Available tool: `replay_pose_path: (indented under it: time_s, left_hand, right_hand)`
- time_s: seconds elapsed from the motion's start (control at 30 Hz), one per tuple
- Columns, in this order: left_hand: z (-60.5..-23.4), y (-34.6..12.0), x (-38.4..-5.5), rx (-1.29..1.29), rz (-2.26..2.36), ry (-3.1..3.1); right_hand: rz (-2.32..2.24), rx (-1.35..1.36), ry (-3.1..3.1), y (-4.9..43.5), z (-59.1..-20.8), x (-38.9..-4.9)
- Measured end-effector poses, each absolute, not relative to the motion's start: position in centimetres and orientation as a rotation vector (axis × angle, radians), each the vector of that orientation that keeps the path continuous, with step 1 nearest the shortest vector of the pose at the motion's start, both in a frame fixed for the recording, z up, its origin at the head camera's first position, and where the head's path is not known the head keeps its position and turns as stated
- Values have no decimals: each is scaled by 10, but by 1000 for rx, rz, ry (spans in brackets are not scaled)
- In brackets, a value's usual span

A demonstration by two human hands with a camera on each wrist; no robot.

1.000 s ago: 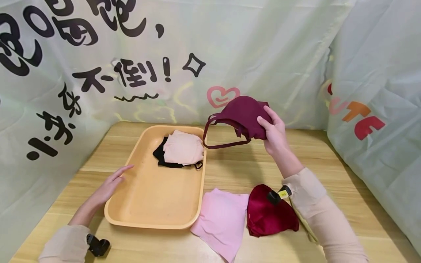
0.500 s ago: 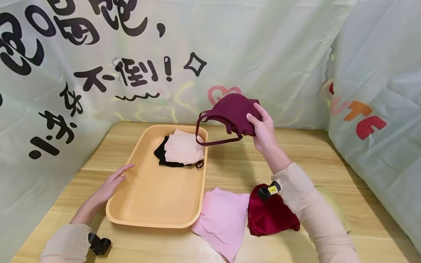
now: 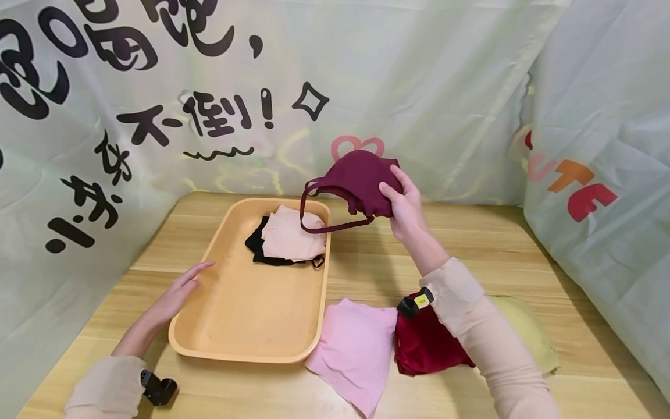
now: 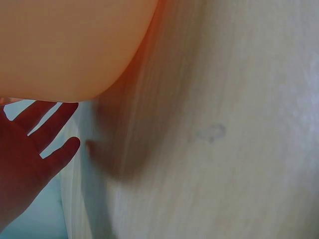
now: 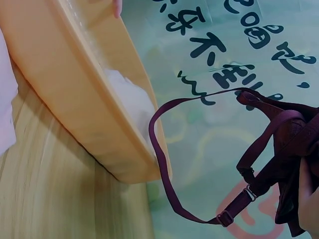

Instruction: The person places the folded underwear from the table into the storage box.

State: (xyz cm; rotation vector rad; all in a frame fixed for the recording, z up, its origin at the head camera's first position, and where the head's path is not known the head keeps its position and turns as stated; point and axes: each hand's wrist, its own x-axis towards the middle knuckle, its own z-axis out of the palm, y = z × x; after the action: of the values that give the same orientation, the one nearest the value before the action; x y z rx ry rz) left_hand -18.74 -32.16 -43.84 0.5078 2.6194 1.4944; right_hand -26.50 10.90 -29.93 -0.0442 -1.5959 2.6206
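Observation:
My right hand (image 3: 407,206) pinches a dark maroon bra (image 3: 361,177) by one end, thumb on the near side. It hangs in the air just right of the tray's far corner, a strap loop dangling over the rim. In the right wrist view the bra strap (image 5: 167,184) shows its metal adjusters. My left hand (image 3: 178,294) rests at the left wall of the orange tray (image 3: 180,349), fingers straight and spread; the left wrist view shows the fingers (image 4: 62,154) beside the tray's outer wall. Inside the tray's far right corner lies a pale pink folded garment (image 3: 293,233) on a black one (image 3: 256,241).
On the table right of the tray lie a pink garment (image 3: 353,349), a dark red satin one (image 3: 429,343) and a yellow-green one (image 3: 526,331), the last two partly hidden by my right forearm. Cloth walls (image 3: 445,87) stand behind and beside the table.
My right hand has carried the maroon bra to the left, bringing its strap over the tray's rim. More of the yellow-green garment shows. The left hand stays at the tray.

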Motion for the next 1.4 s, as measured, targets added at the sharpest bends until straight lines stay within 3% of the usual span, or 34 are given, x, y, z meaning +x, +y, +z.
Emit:
replay_pose_path:
  time_s: [0.93,1.4]
  left_hand:
    - [-435,-320,-187,440,1516,2574]
    - [-437,-321,-187,424,1517,2585]
  right_hand:
    - [2625,11,-1528,48,-315,-284]
    - [2562,39,-1640,13,-344,-301]
